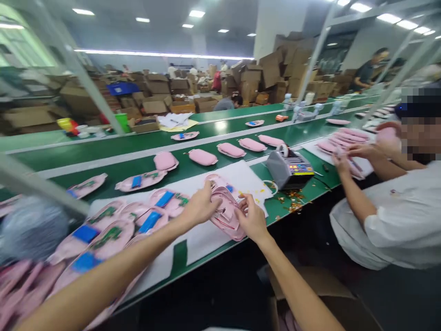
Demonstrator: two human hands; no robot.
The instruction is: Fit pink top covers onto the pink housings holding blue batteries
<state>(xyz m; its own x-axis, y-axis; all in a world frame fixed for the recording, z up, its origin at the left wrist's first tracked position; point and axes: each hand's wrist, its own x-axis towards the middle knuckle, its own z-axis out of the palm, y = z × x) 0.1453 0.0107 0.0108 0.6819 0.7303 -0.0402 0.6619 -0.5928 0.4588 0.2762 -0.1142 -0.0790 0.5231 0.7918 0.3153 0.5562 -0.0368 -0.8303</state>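
A pink shell (225,214) with thin wires inside is held above the white sheet (200,246) at the bench's front edge. My left hand (203,202) grips its upper left rim, fingers curled. On its right rim, my right hand (251,216) pinches the edge between thumb and fingers. Behind it lies another open pink shell (214,180), partly hidden by my left hand. To the left, several open pink shells with green boards and blue blocks (149,222) overlap on the sheet, partly covered by my left forearm.
A grey dispenser (289,168) stands right of the sheet, with orange scraps (295,202) before it. Closed pink cases (202,157) line the green conveyor. At right sits a person (396,220) handling pink parts. An open carton (320,294) is below the bench; a plastic bag (34,227) lies left.
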